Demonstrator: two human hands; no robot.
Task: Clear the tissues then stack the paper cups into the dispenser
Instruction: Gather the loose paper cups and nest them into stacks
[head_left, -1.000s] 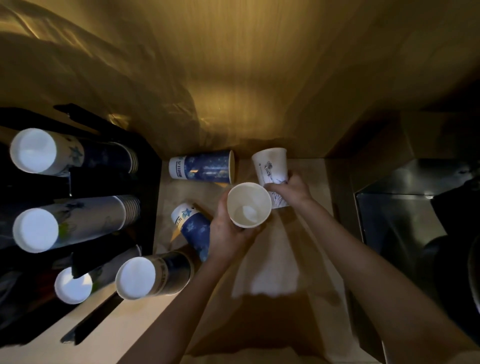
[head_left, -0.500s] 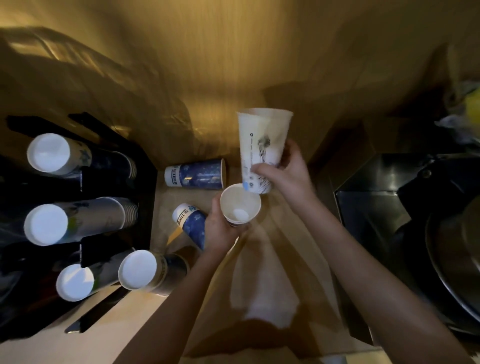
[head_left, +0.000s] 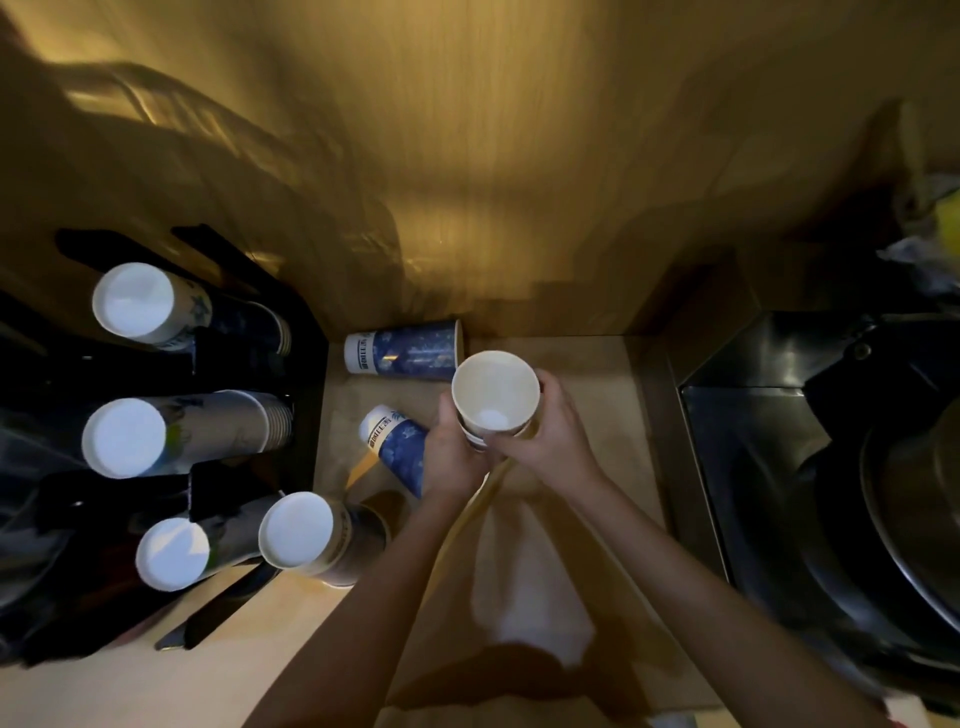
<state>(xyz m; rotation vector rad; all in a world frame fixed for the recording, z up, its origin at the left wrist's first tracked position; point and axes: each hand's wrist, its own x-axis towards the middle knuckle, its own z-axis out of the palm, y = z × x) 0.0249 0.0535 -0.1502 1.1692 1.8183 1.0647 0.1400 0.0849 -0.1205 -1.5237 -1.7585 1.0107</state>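
Two white paper cups (head_left: 493, 400) are nested one inside the other, mouth up, over the middle of the counter. My left hand (head_left: 451, 451) grips them from the left and my right hand (head_left: 545, 431) from the right. A blue paper cup (head_left: 404, 354) lies on its side by the back wall. Another blue cup (head_left: 397, 446) lies tilted just left of my left hand. The black cup dispenser (head_left: 249, 358) on the left holds several rows of stacked cups (head_left: 182, 436), bottoms toward me. No tissue can be made out.
A separate stack of cups (head_left: 311, 535) rests by the dispenser's front corner. The wooden counter (head_left: 597, 384) ends at a dark metal sink (head_left: 810, 467) on the right. A wooden wall stands close behind.
My right hand lifted its white cup off the counter, turned it mouth up and lowered it into the cup in my left hand. Both hands now hold the nested pair.
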